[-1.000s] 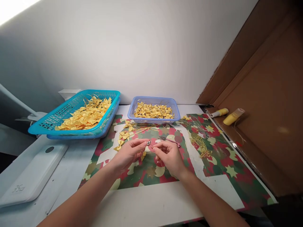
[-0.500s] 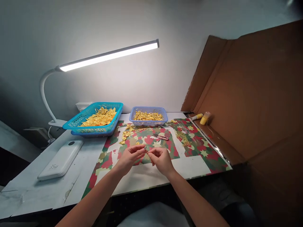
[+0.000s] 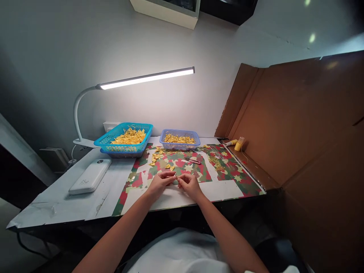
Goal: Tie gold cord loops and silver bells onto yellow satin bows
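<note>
Pinching a tiny piece (image 3: pixel 175 177), too small to identify, between nearly closed fingertips of left hand (image 3: pixel 159 184) and right hand (image 3: pixel 189 185); held over the tabletop (image 3: pixel 118 184), nearer than bows (image 3: pixel 172 168) and snips (image 3: pixel 193 161).

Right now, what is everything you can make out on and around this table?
Lamp: one, white, back left
Upper basket: one, turquoise, back left
Lower basket: one, blue, beneath it
Small basket: one, lilac, back centre
Bows: many, gold, upper basket and sheet
Snips: one, pink, on sheet
Strands: uncounted, gold, sheet's right
Sheet: one, red-green patterned, on table
Device: one, white, table's left
Table: one, white, centre
Containers: two, yellow, by cardboard
Cardboard: one, brown, right
Wall units: two, cream and black, top
Left hand: one, bare, front centre
Right hand: one, bare, beside it; anything between the fingers is too small to identify
</note>
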`<state>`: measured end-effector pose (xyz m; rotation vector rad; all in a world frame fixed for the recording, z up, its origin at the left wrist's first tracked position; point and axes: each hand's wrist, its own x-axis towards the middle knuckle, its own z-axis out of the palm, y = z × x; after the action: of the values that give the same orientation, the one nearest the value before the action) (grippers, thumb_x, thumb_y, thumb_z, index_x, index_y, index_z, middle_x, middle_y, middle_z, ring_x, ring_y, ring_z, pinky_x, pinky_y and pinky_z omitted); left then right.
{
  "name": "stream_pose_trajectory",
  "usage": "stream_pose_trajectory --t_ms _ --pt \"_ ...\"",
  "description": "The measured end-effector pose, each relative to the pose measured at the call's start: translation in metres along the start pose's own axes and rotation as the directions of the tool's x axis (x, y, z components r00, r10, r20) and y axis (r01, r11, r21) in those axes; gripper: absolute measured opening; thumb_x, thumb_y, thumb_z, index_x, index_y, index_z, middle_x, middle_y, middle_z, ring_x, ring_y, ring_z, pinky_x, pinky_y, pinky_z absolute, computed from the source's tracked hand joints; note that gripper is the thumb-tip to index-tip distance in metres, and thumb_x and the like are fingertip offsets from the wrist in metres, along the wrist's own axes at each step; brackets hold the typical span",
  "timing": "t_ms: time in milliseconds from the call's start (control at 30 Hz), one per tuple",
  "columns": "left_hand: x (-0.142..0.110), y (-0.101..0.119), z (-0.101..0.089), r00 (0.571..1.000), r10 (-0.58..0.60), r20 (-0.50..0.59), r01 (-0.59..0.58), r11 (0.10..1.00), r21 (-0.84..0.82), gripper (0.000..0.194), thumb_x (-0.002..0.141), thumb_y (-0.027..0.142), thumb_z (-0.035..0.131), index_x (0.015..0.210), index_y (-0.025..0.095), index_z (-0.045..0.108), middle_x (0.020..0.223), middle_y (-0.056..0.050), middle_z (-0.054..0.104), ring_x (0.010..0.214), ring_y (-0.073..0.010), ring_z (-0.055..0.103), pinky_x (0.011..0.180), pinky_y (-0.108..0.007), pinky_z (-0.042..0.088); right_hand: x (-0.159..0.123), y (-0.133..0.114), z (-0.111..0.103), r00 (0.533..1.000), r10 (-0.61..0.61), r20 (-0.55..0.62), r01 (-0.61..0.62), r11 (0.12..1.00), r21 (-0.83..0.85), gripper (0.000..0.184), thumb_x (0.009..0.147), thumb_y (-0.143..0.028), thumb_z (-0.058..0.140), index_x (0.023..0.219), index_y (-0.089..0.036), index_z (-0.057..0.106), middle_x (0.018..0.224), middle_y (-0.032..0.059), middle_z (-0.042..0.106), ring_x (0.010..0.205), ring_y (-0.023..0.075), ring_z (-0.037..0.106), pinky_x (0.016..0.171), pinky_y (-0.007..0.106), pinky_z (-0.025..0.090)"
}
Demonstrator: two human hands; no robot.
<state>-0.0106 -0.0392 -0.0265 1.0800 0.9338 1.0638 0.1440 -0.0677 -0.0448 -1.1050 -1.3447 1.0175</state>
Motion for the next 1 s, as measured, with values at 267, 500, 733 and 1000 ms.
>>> stream_pose_trajectory --t_ms 267,500,733,1000 --pt "-0.002 -0.002 0.001 0.989 0.128 0.080 -0.137 0.983 0.120 0.040 0.053 0.041 0.085 0.081 0.013 0.077 0.067 -0.007 0.070 0.060 -0.0154 0.059 0.055 -0.025 0.043 0.004 0.010 0.002 0.998 -0.066 -0.013 0.066 0.997 0.036 0.020 0.075 -0.038 0.064 0.076 -0.019 0.059 0.069 0.0022 0.069 0.068 0.0177 0.067 0.067 0.029 0.053" --pt "0.004 -0.004 0.002 0.959 0.260 0.111 -0.277 0.943 0.184 0.036 0.059 0.043 0.080 0.078 0.013 0.077 0.076 -0.007 0.067 0.060 -0.0140 0.058 0.053 -0.024 0.044 0.004 0.008 0.001 0.993 -0.110 0.049 0.110 0.994 0.009 0.022 0.081 -0.039 0.059 0.093 -0.021 0.052 0.069 0.0013 0.071 0.072 0.0205 0.070 0.067 0.031 0.053" --pt "0.005 -0.003 -0.001 0.919 0.374 0.121 -0.393 0.879 0.269 0.029 0.066 0.045 0.076 0.071 0.016 0.075 0.095 -0.009 0.061 0.076 -0.0180 0.060 0.054 -0.025 0.048 0.000 0.000 0.000 0.986 -0.168 0.009 0.168 0.981 -0.093 0.026 0.084 -0.040 0.057 0.099 -0.019 0.061 0.095 0.0081 0.072 0.087 0.0219 0.068 0.070 0.031 0.051" --pt "0.010 0.007 0.001 0.857 0.498 0.134 -0.513 0.794 0.326 0.023 0.068 0.045 0.074 0.067 0.022 0.074 0.104 -0.008 0.062 0.109 -0.0270 0.054 0.088 -0.037 0.047 0.015 -0.016 -0.005 0.960 -0.272 0.067 0.280 0.944 -0.175 0.028 0.081 -0.048 0.062 0.080 -0.022 0.072 0.090 0.0061 0.074 0.090 0.0231 0.066 0.078 0.034 0.048"
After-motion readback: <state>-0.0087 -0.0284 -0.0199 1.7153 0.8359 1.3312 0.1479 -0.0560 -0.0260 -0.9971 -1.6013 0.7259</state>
